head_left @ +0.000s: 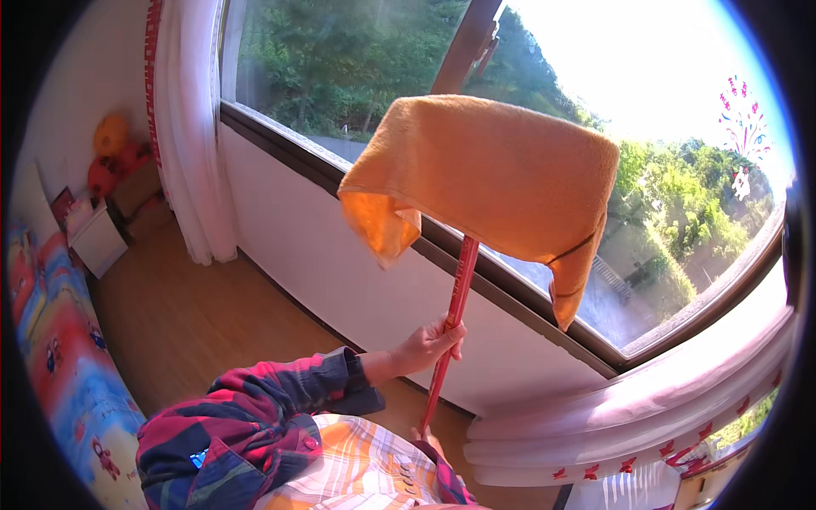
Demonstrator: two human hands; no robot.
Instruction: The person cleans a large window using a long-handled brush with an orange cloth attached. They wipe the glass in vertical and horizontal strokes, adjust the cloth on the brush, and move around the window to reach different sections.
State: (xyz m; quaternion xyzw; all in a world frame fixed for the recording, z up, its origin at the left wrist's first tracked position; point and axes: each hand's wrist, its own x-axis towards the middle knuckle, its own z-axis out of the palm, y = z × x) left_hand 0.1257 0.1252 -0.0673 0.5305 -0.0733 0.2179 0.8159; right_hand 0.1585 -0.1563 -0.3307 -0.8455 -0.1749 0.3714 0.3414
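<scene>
A long red pole [460,285] slants up in front of the window. Over its top end hangs an orange towel [501,174], spread wide with its corners drooping; whatever head the pole has is hidden under the cloth. My left hand [429,347] is wrapped round the middle of the pole, below the towel. Lower down, close to my body, my right hand [430,440] grips the pole near its bottom end, partly covered by my clothing. The towel stands before the window glass [680,229]; I cannot tell whether it touches it.
A dark window frame [510,293] runs above the white wall [289,204]. White curtains hang at the left [194,136] and right [544,433]. A bed with a colourful cover [64,340] stands at the left, beside the wooden floor [187,314]. Balloons [110,136] are in the far corner.
</scene>
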